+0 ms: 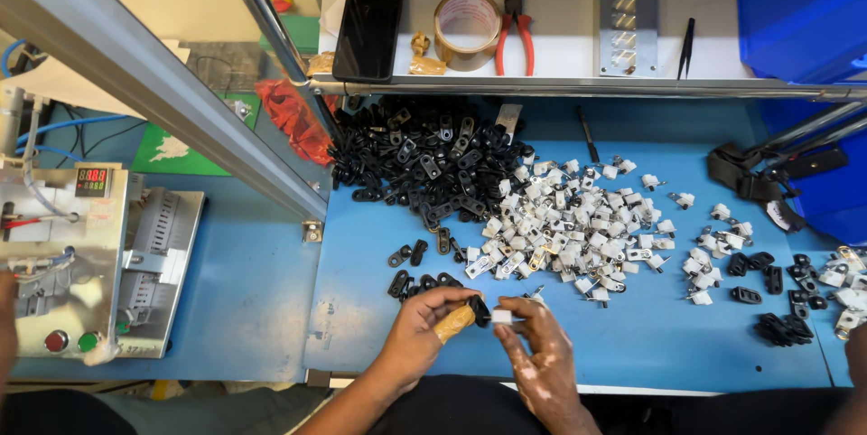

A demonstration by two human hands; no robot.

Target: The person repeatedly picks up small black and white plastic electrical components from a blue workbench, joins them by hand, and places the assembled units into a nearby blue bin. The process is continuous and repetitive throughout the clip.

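My left hand [424,327] pinches a small black plastic part [480,310] at the near edge of the blue table [271,290]; a tan wrap covers one fingertip. My right hand [542,345] holds a small white plastic piece [502,317] right beside the black part, the two nearly touching. Just beyond the hands lies a heap of black parts [424,159] on the left and a heap of white pieces with metal clips [569,227] on the right. A few loose black parts [406,283] sit close to my left hand.
A shelf [560,46] above holds a black phone [368,28], a roll of brown tape [467,28], red-handled pliers [515,24], a metal block [626,24] and tweezers [686,48]. A grey control box with red and green buttons [72,263] stands left. Mixed parts [795,295] lie right, below blue bins [804,10].
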